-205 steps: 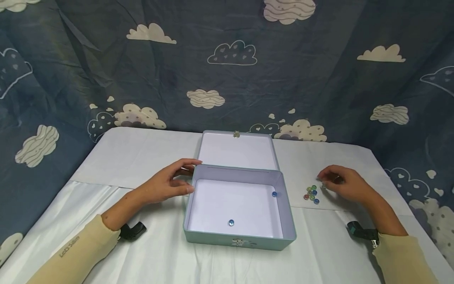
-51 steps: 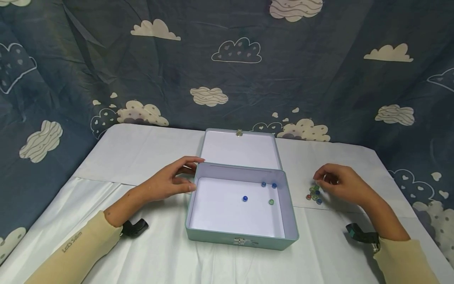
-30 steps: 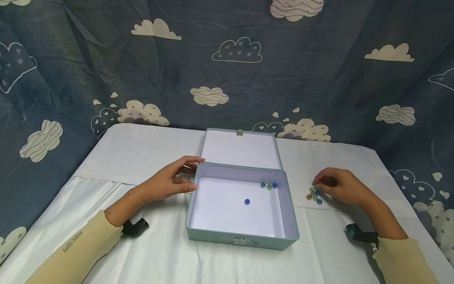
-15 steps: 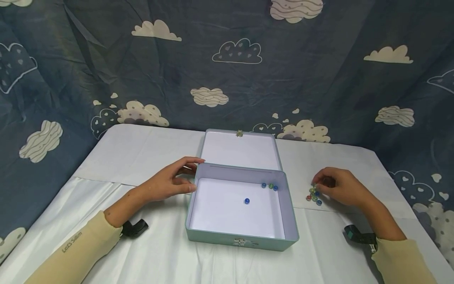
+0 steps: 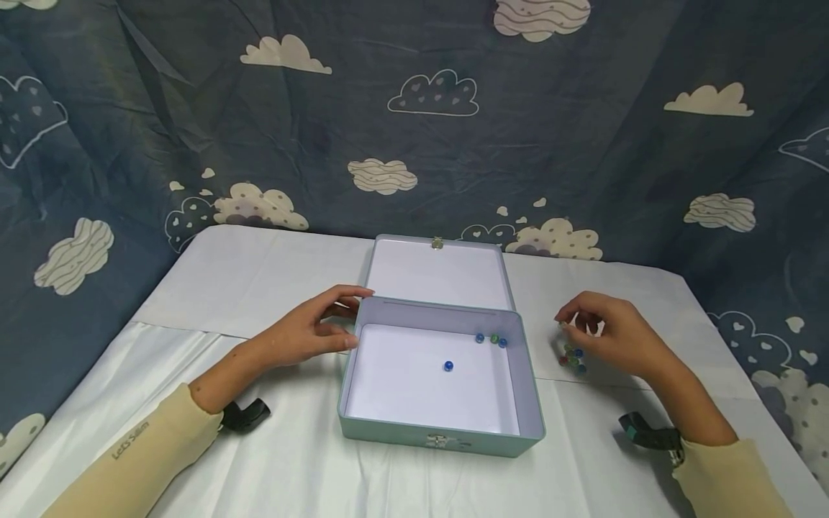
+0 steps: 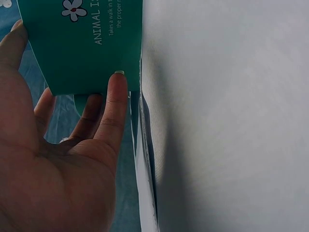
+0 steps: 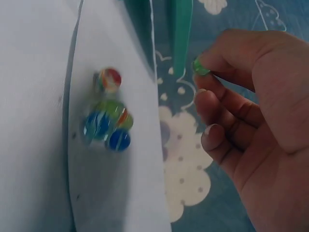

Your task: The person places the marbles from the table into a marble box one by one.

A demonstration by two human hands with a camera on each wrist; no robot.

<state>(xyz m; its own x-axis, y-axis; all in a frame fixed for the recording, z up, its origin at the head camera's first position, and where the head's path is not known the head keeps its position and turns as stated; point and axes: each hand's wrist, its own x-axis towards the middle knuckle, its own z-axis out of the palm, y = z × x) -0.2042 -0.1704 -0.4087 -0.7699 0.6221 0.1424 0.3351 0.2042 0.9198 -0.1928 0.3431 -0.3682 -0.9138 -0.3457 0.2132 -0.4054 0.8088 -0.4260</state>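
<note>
Fingers of my left hand rest against the left side of a green metal box with a pale lilac inside. In the left wrist view its outer wall is green with printed lettering, and the fingers look extended. Thumb and forefinger of my right hand pinch a green marble, raised above the cloth to the right of the box. Below that hand lies a small cluster of marbles, red, blue and green. Inside the box are a lone blue marble and, near the back right corner, two blue marbles with a green marble between them.
The box's lid lies folded back behind it, its latch piece at the far edge. White cloth covers the table, with a seam running across. A dark curtain with clouds hangs behind.
A green marble and another blue one have entered the box since the earliest frame. Just now my right hand has risen leftward from the cluster with a green marble. My left hand stays at the box.
</note>
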